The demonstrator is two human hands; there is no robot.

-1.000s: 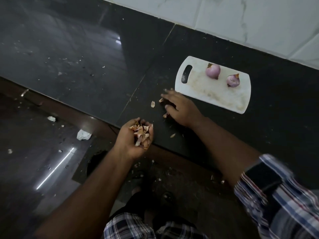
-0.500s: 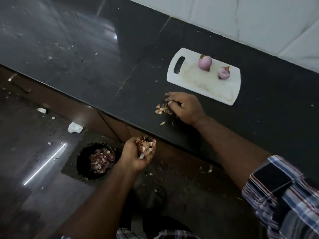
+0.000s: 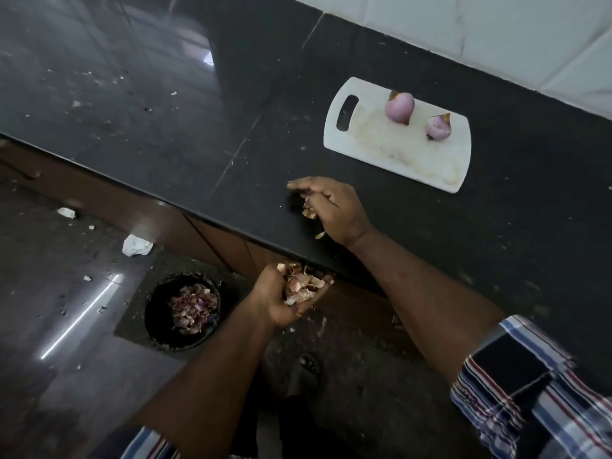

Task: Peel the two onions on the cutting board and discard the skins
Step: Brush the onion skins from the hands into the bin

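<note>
Two peeled purple onions, a larger one (image 3: 399, 107) and a smaller one (image 3: 438, 127), sit on the white cutting board (image 3: 381, 147) at the back of the black counter. My left hand (image 3: 284, 298) is cupped palm-up just below the counter's front edge, holding a pile of dry onion skins (image 3: 299, 283). My right hand (image 3: 334, 208) rests palm-down on the counter near the edge, fingers curled over a few more skin scraps (image 3: 309, 210). One loose scrap (image 3: 320, 234) lies beside my wrist.
A black bin (image 3: 183, 309) with purple onion peels stands on the floor, down and left of my left hand. Crumpled paper (image 3: 136, 245) and small bits litter the floor. White tiles (image 3: 496, 31) back the black counter (image 3: 132, 94).
My left hand has dropped from counter level to below the counter's edge with its skins. My right hand has swept the loose scraps toward the edge and gathered them under its fingers.
</note>
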